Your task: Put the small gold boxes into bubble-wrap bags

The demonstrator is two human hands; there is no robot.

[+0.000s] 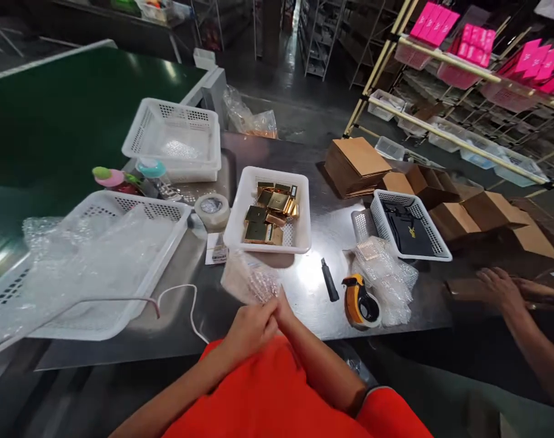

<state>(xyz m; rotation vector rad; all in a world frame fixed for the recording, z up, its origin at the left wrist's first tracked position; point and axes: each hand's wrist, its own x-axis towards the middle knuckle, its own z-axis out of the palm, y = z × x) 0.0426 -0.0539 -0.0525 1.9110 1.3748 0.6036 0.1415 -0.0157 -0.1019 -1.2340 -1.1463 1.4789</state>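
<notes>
Both my hands meet at the table's near edge, fingers closed on a piece of bubble wrap (249, 281) that is blurred by motion. My left hand (250, 328) grips its near end. My right hand (284, 306) pinches it from the right, pressed against the left. Whether something is inside the wrap I cannot tell. Just beyond stands a white basket (245, 201) holding several gold boxes (268, 213).
A large white basket of bubble wrap (89, 267) is at left, another white basket (176, 137) behind it, a tape roll (212, 210), a black marker (330, 280), an orange tape dispenser (360, 304). At right are a basket of black pouches (409, 228), cardboard boxes (359, 164) and a co-worker's hands (500, 289).
</notes>
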